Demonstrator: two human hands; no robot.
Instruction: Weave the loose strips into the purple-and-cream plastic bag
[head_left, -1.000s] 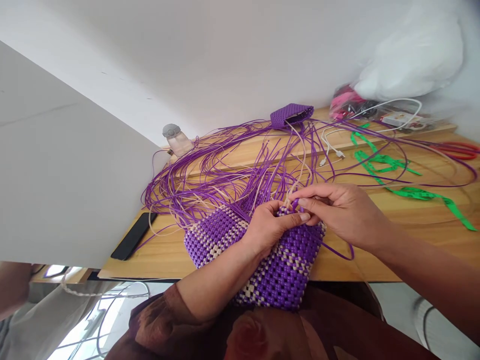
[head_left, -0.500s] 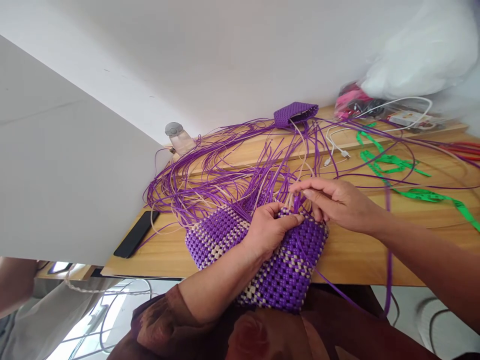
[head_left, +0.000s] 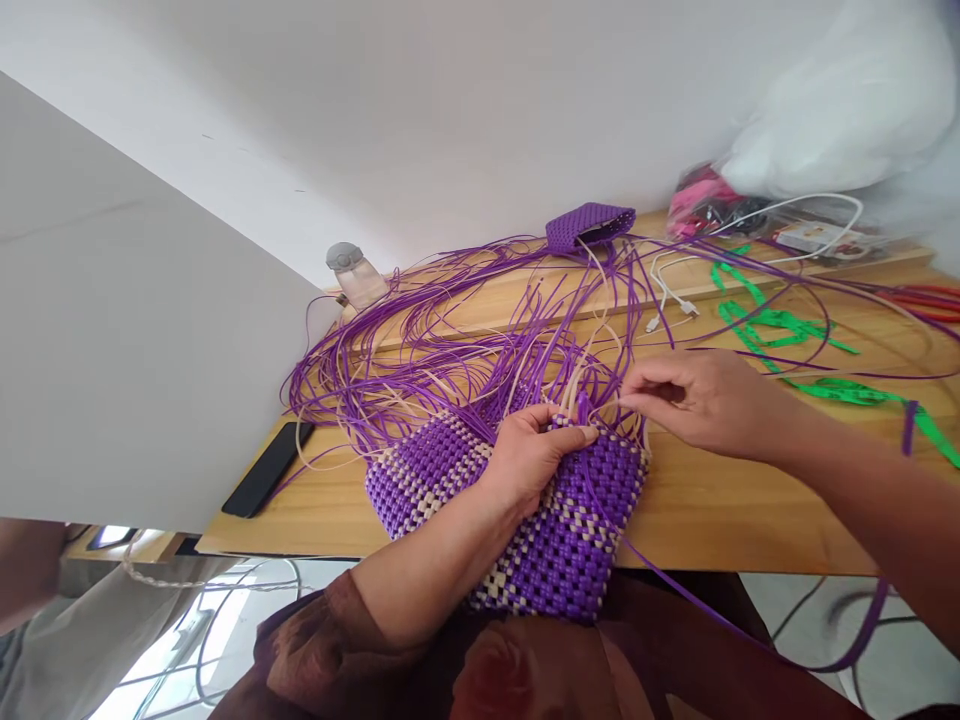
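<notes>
A purple and cream woven basket [head_left: 600, 540] rests against my lap and the table edge, its upper rim bristling with loose weaving strips. My left hand [head_left: 529, 450] is closed on that rim, thumb on the outer face, fingers behind the weave. To its right, my right hand [head_left: 694, 405] pinches a thin cream strip [head_left: 604, 404] that runs to the rim. An upright purple strip end [head_left: 583, 407] stands just above my left thumb. One long purple strip [head_left: 690, 592] hangs from the basket and loops below my right forearm.
Long purple strips [head_left: 330, 350] trail across the wooden table [head_left: 705, 510] to a smaller purple woven piece [head_left: 589, 228]. A phone [head_left: 268, 470], bottle [head_left: 356, 275], white cable [head_left: 750, 215] and green tape measure [head_left: 847, 390] lie around. Another person's arm [head_left: 30, 570] shows at left.
My right hand has moved right, away from the rim, drawing the cream strip out with it. The hanging purple loop has swung right. My left hand keeps its hold.
</notes>
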